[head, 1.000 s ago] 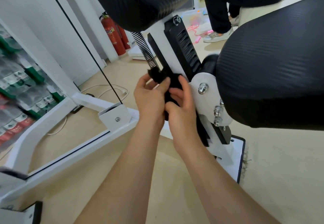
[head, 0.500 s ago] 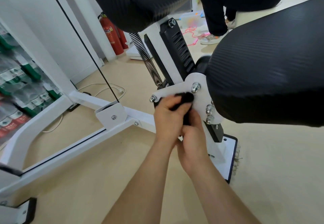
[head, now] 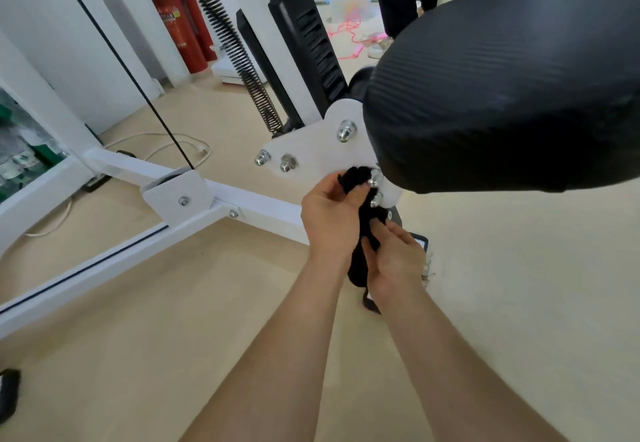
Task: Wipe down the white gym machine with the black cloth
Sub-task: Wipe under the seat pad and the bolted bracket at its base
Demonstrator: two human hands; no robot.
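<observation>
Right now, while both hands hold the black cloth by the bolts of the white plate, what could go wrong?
The black cloth, bunched against the bolts on the white plate, could snag on them. The left hand and right hand both grip it close to those bolts, so knuckles might scrape.

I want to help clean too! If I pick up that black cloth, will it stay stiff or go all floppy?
Probably floppy: the black cloth bunches and droops between the left hand and right hand. Likely light too, since a loose pinch holds it. It probably won't slip easily; it looks soft, not shiny.
</observation>
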